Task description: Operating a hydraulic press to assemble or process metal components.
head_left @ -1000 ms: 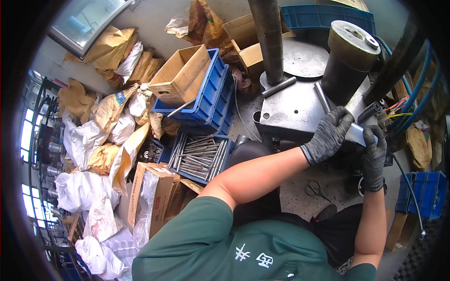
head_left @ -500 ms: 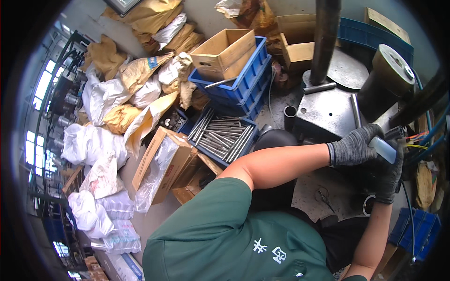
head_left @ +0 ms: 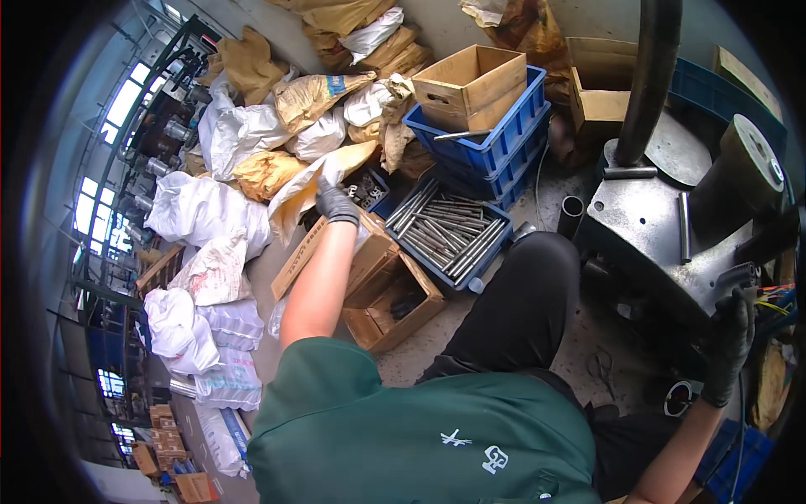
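My left hand [head_left: 337,204], in a grey knit glove, reaches out at the mouth of a tan paper sack [head_left: 302,181], above an opened cardboard box [head_left: 382,323]. Its fingers look drawn together; a pale patch shows at their tips, and I cannot tell if it is a held piece or the sack. On the far right, my gloved right hand [head_left: 729,340] is raised beside a short dark metal tube [head_left: 737,275] at the machine's edge. Its fingers are bent inward, and what they hold, if anything, is hidden. A blue crate of metal rods [head_left: 453,231] lies between the hands.
Stacked blue crates [head_left: 504,168] carry a wooden box [head_left: 470,84]. A steel machine plate [head_left: 646,220] bears loose rods near a thick upright post [head_left: 651,76]. White sacks [head_left: 210,210] pile up on the left. Scissors [head_left: 601,370] lie on the floor near my knee.
Both hands were together at the machine around a pale, flat block. My left hand has swung far left to the sacks; my right hand stays on the right. The view has shifted left.
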`<state>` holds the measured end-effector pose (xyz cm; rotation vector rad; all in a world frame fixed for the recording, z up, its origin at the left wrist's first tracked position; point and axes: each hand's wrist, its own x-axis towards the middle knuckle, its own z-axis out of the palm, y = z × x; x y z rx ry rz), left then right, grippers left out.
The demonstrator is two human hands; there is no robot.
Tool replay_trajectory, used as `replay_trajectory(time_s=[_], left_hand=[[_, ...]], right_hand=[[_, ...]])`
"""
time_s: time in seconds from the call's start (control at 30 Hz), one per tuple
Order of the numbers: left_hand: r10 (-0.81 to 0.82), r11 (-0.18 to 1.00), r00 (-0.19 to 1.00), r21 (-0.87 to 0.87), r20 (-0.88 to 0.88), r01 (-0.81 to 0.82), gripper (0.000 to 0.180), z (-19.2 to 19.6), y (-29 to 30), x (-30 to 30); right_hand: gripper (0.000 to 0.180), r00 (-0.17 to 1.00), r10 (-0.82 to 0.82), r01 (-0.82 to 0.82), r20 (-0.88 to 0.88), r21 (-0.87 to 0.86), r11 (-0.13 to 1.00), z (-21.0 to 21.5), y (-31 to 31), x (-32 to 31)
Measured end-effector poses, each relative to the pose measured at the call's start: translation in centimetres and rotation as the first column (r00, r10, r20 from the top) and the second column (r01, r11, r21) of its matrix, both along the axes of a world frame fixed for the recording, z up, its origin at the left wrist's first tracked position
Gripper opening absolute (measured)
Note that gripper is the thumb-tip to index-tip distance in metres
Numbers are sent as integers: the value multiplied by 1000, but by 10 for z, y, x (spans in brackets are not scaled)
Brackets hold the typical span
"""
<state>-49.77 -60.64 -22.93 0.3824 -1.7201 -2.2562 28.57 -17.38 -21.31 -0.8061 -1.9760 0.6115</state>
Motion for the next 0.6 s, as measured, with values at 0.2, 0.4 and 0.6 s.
replay_trajectory(time_s=[0.2,0.4,0.6], left_hand=[[10,983,975,-180,220,30,45,-32,-126,-102],[-269,924,902,-172,338,340,56,-19,-114,-127],[-306,929,887,-97,345,358,49,-40,-113,-141]], right_hand=[[29,994,72,-91,82,262,961,-1,-9,-8],[31,972,-11,-71,-237,-335,940,5,-23,-16],[31,926,-38,-192,-376,-555,809,16,-34,-18]])
